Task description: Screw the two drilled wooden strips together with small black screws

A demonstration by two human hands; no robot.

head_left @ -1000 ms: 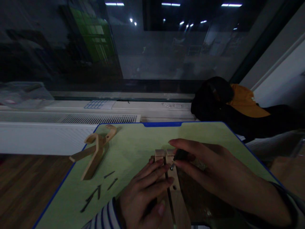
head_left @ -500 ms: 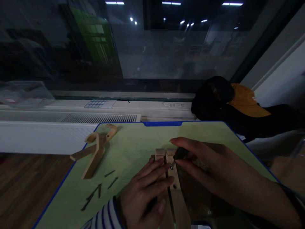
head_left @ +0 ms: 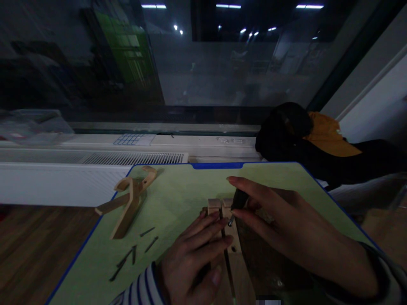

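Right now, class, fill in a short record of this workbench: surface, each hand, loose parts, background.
Surface: green mat with blue edge
Left hand: laid flat on paired wooden strips
Right hand: pinches a small dark tool, tip at the strips
Loose parts: wooden piece, dark pins, both left of the hands
Background: dark bag, window

Wooden slats [head_left: 233,250], lower centre: pale, smooth, unfinished wood. Mat [head_left: 178,195]: matt green, blue-edged. Nails [head_left: 133,254], lower left: dark matt metal. Floor [head_left: 34,241]: brown wood boards.
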